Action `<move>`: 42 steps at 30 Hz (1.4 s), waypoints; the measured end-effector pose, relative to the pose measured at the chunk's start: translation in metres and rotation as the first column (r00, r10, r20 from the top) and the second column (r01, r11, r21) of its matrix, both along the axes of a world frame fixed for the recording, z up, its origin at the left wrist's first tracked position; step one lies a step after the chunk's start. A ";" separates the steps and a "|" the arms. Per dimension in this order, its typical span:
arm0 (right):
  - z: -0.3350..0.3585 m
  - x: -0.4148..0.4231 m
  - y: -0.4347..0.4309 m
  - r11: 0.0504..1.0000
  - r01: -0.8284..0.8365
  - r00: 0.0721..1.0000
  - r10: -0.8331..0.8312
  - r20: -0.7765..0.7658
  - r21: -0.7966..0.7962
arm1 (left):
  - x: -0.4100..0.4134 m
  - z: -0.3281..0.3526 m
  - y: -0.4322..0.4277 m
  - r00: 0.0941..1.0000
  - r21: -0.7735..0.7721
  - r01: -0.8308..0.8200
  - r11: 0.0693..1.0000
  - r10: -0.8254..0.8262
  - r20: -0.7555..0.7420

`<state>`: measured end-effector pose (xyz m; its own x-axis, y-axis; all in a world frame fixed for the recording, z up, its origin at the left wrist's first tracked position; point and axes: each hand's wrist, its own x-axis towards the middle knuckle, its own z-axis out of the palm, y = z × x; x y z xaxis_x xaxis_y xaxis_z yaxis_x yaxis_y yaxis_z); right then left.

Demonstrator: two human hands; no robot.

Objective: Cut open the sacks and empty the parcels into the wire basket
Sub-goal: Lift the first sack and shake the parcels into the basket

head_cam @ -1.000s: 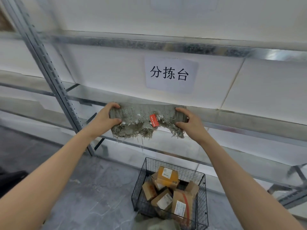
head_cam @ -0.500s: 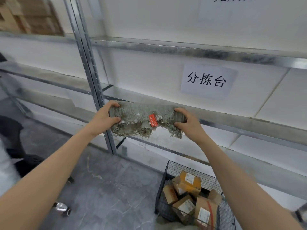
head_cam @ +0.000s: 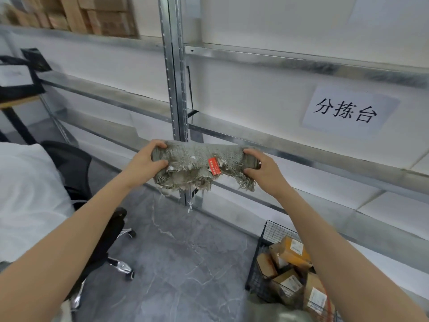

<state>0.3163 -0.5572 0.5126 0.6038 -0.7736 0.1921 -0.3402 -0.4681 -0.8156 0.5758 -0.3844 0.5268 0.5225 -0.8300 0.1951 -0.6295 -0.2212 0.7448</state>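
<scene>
A rolled, frayed grey sack (head_cam: pixel 199 159), seemingly emptied, hung level in the air between two hands. The left hand (head_cam: pixel 146 162) gripped one end with curled fingers, and the right hand (head_cam: pixel 260 169) gripped the other. The emptying step looked done for this sack; next it likely needed setting aside. Below the right hand, on the floor, the wire basket (head_cam: pixel 255 270) held several cardboard parcels (head_cam: pixel 290 254).
</scene>
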 end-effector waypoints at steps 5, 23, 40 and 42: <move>-0.003 0.032 0.014 0.998 -0.053 0.998 0.053 -0.024 -0.013 | 0.024 -0.004 0.028 0.998 0.037 -0.065 0.997 0.064 0.027; -0.034 0.151 -0.041 0.989 -0.141 0.990 0.140 0.033 0.040 | 0.122 -0.030 -0.007 0.983 0.051 -0.178 0.983 0.175 0.054; -0.165 0.313 -0.209 0.974 -0.052 0.984 0.087 -0.153 0.220 | 0.276 -0.145 -0.184 0.981 0.301 -0.194 0.933 0.185 0.061; -0.191 0.323 -0.214 0.972 -0.037 0.976 0.086 -0.202 0.234 | 0.289 -0.169 -0.189 0.985 0.350 -0.173 0.921 0.170 0.040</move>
<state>0.6395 -0.7709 0.3218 0.6591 -0.7424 -0.1199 -0.4909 -0.3039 -0.8165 0.8650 -0.5731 0.3578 0.6628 -0.7437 -0.0870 -0.5643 -0.5724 0.5949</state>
